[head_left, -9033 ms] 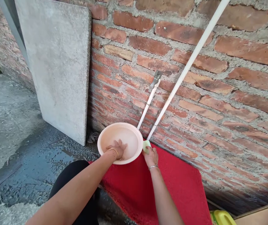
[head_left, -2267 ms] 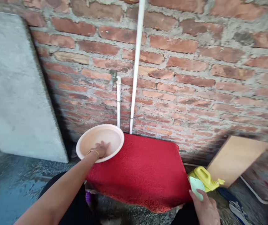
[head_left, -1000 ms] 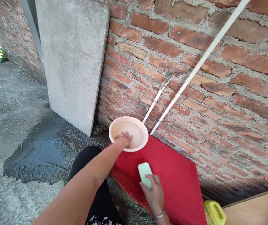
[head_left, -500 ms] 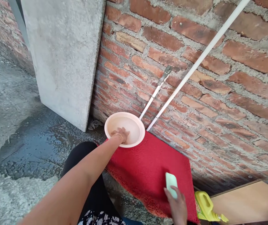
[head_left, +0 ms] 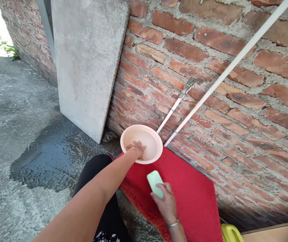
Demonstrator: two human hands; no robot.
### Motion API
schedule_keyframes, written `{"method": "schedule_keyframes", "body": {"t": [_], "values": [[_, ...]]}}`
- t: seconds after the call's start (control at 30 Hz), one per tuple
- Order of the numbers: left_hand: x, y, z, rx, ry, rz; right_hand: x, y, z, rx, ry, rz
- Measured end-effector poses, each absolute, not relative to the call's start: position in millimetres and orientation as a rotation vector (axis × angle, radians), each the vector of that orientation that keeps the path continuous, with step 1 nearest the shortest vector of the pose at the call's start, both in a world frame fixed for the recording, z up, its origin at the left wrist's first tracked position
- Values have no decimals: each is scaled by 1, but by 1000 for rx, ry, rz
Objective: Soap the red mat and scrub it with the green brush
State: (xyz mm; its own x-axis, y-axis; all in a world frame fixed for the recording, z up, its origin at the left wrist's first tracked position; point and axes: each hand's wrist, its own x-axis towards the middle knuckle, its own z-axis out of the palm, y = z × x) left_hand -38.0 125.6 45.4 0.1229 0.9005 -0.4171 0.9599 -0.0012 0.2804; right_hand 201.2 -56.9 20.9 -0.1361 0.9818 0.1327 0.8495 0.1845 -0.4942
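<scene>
My left hand (head_left: 136,149) is down inside a pale pink basin (head_left: 159,138), its fingers spread and holding nothing; the basin seems to hold water. The basin rests on the far end of a red carpet (head_left: 191,198) with a shaggy edge. Over the carpet, my right hand (head_left: 166,203) grips a mint-green oblong block with rounded corners (head_left: 154,178), thumb on one side and fingers on the other. Its underside is hidden, so I cannot tell whether it has bristles.
A brick wall (head_left: 234,134) runs along the right, with two white poles (head_left: 204,97) leaning on it. A grey slab (head_left: 88,60) leans at the back. Wet concrete floor (head_left: 50,151) lies to the left. A yellow jug (head_left: 231,233) stands beside a wooden board (head_left: 275,232) at lower right.
My right hand has carried the mint-green block leftwards over the carpet, closer to the basin. My left hand stays in the basin. The view has swung somewhat left.
</scene>
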Motion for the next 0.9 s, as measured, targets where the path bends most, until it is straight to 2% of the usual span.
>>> {"method": "schedule_keyframes", "body": {"t": [0.1,0.2,0.4,0.53,0.7,0.9], "values": [[-39,125,47,1928,1781,-299,142,-36,33,-1575,-2328,420],[-39,125,49,1945,1776,-331,134,-21,33,-1571,-2383,396],[-37,126,50,1902,1785,-293,231,-16,12,-1992,-1778,411],[-36,124,55,1920,1779,-359,279,-20,18,-2214,-1352,423],[-36,120,64,1904,1763,-381,253,5,30,-2070,-1280,526],[-37,117,70,1907,1744,-356,184,52,12,-1868,-1378,668]]}}
